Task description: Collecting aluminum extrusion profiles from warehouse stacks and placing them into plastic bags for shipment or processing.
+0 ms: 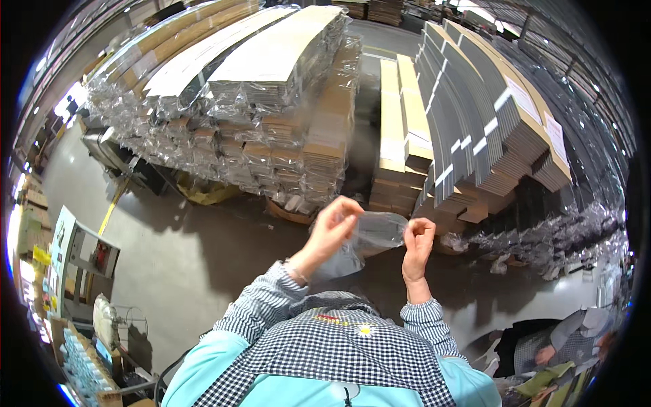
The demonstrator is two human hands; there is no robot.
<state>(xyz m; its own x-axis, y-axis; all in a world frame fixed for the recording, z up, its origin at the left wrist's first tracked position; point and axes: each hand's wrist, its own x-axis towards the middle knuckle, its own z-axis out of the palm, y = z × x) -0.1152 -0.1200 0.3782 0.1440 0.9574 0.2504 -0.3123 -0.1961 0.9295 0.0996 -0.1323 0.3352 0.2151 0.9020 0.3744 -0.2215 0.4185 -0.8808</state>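
A clear plastic bag [380,229] is stretched between my two hands in front of my chest. At its left edge, the fingers of my left hand [333,229] are pinched on the film. My right hand [418,245] pinches the bag's right edge, fingers curled in. Its upper part is pulled taut, while a looser part [342,263] hangs down below my left hand. Through the film the bag looks to have nothing in it.
Film-wrapped stacks of flat cardboard [271,146] stand ahead on the left. Tall bundles of grey and brown cardboard [475,136] stand on the right. A co-worker [549,346] is at the lower right. A grey machine [85,258] and a crate of light-blue items [85,359] are at the left.
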